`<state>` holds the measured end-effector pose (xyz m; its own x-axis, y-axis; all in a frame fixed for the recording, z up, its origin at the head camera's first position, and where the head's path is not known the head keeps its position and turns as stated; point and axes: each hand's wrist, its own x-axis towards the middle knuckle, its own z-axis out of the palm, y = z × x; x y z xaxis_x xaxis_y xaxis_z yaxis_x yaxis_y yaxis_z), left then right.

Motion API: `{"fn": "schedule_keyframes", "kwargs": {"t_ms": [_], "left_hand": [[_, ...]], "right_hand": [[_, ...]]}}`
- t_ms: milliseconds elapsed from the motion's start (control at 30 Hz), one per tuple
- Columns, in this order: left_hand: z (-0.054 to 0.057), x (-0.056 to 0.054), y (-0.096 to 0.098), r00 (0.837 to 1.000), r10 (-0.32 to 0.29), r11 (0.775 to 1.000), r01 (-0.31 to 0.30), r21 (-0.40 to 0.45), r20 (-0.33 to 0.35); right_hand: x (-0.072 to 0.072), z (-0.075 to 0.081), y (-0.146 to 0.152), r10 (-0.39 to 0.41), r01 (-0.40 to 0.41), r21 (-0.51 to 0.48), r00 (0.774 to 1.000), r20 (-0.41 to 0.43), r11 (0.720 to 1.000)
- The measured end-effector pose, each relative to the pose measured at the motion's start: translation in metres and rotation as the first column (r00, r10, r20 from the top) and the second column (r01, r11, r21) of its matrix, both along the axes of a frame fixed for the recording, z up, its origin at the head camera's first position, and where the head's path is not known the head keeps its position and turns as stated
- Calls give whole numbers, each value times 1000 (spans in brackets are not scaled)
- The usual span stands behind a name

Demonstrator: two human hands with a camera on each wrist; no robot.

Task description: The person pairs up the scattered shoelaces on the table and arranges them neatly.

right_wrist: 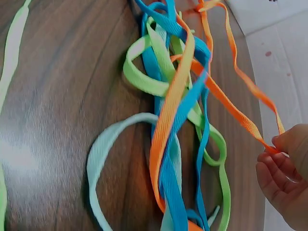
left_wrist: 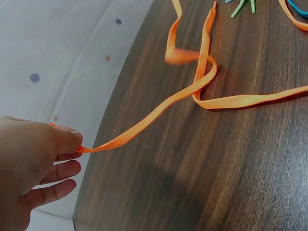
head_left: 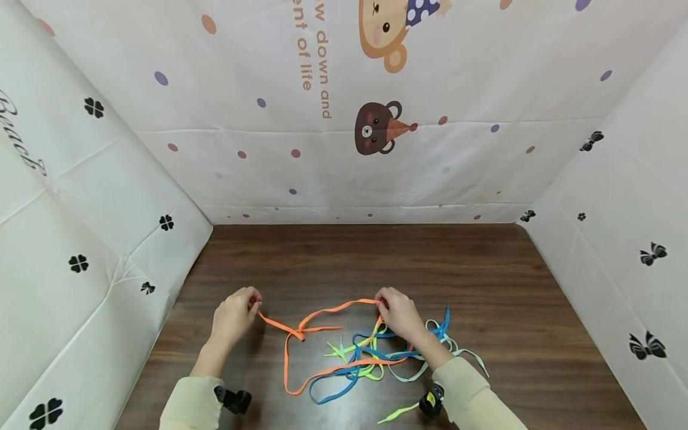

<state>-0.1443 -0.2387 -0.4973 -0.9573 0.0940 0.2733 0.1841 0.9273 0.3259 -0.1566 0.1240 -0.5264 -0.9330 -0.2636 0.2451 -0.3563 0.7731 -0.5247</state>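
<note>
An orange shoelace (head_left: 335, 309) stretches between both hands above the dark wooden table. My left hand (head_left: 235, 315) pinches one end of it between thumb and fingertips; in the left wrist view that end (left_wrist: 120, 139) runs taut from the thumb to a loose crossing. My right hand (head_left: 400, 313) pinches the same lace farther along, and in the right wrist view two orange strands (right_wrist: 243, 118) leave its fingertips. Below the right hand lies a tangle of laces: a blue lace (head_left: 335, 395), a yellow-green lace (right_wrist: 139, 82) and a pale mint lace (right_wrist: 98, 159), with orange strands crossing them.
The wooden table (head_left: 258, 251) meets a white patterned cloth (head_left: 322, 173) at the back and at both sides. A yellow-green lace end (head_left: 398, 413) lies apart near the right wrist. Each wrist carries a black camera (head_left: 232, 399).
</note>
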Motion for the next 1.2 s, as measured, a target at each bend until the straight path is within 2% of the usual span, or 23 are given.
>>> {"fn": "schedule_keyframes", "kwargs": {"t_ms": [267,467,900,1200], "left_hand": [[-2,2,-9,1000,14,1000,-14,13,18],[-4,3,-18,1000,29,999,-29,22,-9],[-8,0,-30,996,67,998,-68,16,52],[-9,-4,-35,997,65,998,-66,25,36]], "right_hand": [[-7,2,19,-62,62,4,998,19,998],[-12,3,35,-86,86,8,996,8,996],[-18,6,63,-85,87,52,995,-50,995],[-20,7,82,-57,69,151,995,-82,986]]}}
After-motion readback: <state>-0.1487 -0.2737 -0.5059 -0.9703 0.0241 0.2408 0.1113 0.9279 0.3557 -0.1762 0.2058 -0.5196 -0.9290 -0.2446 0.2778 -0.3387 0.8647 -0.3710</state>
